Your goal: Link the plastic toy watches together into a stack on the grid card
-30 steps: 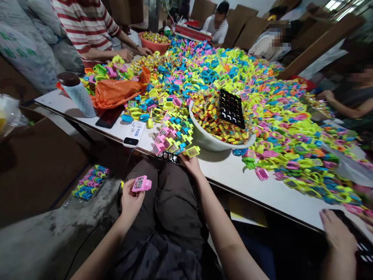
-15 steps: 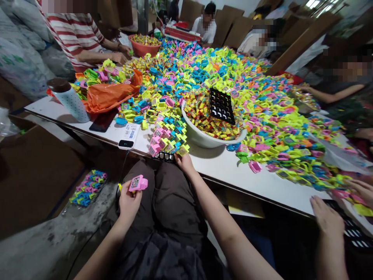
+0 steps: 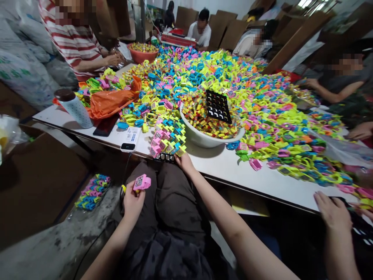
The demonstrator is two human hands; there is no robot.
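Note:
My left hand (image 3: pixel 134 202) is closed on a pink toy watch (image 3: pixel 142 182) above my left thigh; a small bit of yellow shows beside its fingers. At the table's front edge my right hand (image 3: pixel 184 162) grips the near right corner of a black tray (image 3: pixel 164 157), its fingertips partly hidden under a yellow toy watch. Rows of pink, yellow and blue toy watches (image 3: pixel 168 136) fill most of that tray, while round sockets show bare along its near side.
A white basin (image 3: pixel 201 139) of small wrapped candies holds another black tray (image 3: pixel 218 106). Loose toy watches (image 3: pixel 262 128) cover much of the table. At left are a bottle (image 3: pixel 74 109), an orange bag (image 3: pixel 112 100) and a phone (image 3: pixel 105 125). A co-worker's hand (image 3: pixel 333 212) is at right.
The view has shifted slightly. My left hand, still holding the pink toy watch, has moved a little right and up. My right hand stays at the tray's corner.

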